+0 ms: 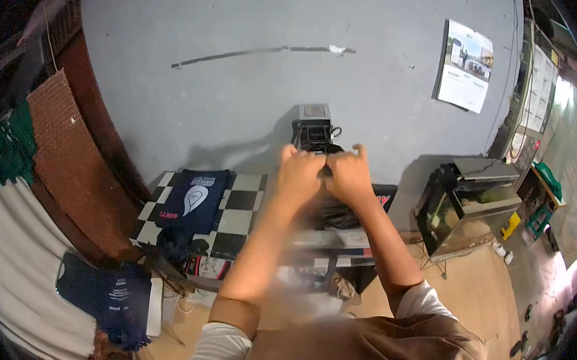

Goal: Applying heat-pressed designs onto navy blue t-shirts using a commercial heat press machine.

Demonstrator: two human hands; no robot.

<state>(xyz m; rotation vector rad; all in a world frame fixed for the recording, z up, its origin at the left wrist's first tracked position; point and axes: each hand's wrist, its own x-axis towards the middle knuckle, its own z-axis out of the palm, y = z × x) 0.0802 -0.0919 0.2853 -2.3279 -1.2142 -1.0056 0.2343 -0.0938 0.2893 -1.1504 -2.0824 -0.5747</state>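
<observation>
Both arms reach forward to a black machine (314, 136) with a grey control box on top, apparently a heat press, standing by the wall. My left hand (302, 173) and my right hand (349, 174) are side by side, fingers curled over a dark handle (327, 170) that shows only in the gap between them. Dark cloth (340, 216) lies below my right hand. The hands and forearms hide most of the press. On the left, a dark navy printed T-shirt (192, 198) is spread on a black-and-white checkered table (241, 199).
A glass fish tank (477, 220) stands on the right, with a yellow object (511, 226) beyond it. A calendar (465, 67) hangs on the grey wall (260, 90). At left are a white cloth (21, 244) and another navy shirt (113, 293).
</observation>
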